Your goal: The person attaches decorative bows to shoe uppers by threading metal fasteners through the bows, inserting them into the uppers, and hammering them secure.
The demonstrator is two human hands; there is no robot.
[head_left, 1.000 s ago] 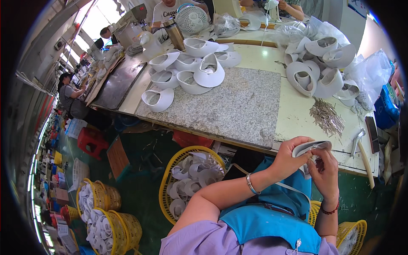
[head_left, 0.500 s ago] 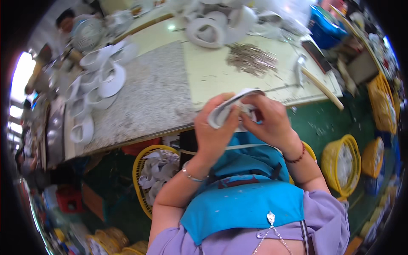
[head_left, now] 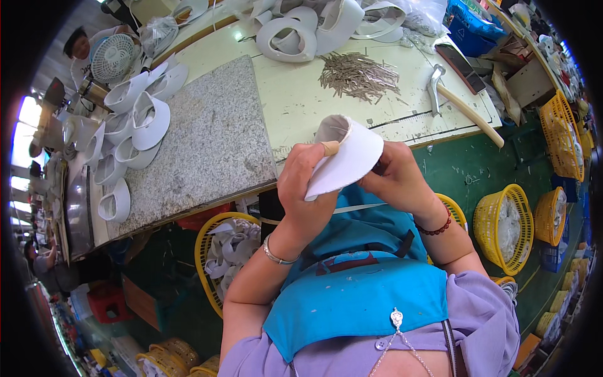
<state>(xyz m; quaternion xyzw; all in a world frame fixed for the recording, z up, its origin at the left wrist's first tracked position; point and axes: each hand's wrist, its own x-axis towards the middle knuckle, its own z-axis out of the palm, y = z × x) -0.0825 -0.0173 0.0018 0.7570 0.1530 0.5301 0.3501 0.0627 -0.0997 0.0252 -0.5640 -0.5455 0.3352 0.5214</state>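
Note:
A white visor-shaped piece, with a broad rounded flap and a curled band, is held up over my lap near the table's front edge. My left hand grips it from the left side, a tan wrap on one digit lying against the band. Close against its right edge, my right hand is closed with curled fingers. Something small and dark shows at those fingertips, partly hidden behind the piece, and I cannot make out what it is.
A pile of thin metal strips lies beyond my hands, beside a metal-headed hammer with a pale handle. Similar white pieces line a grey speckled slab. Yellow baskets stand below. Another person sits behind a fan.
The white piece has turned so its broad flap faces up and its band points away from me. My right fingers have moved from its inside to its right edge.

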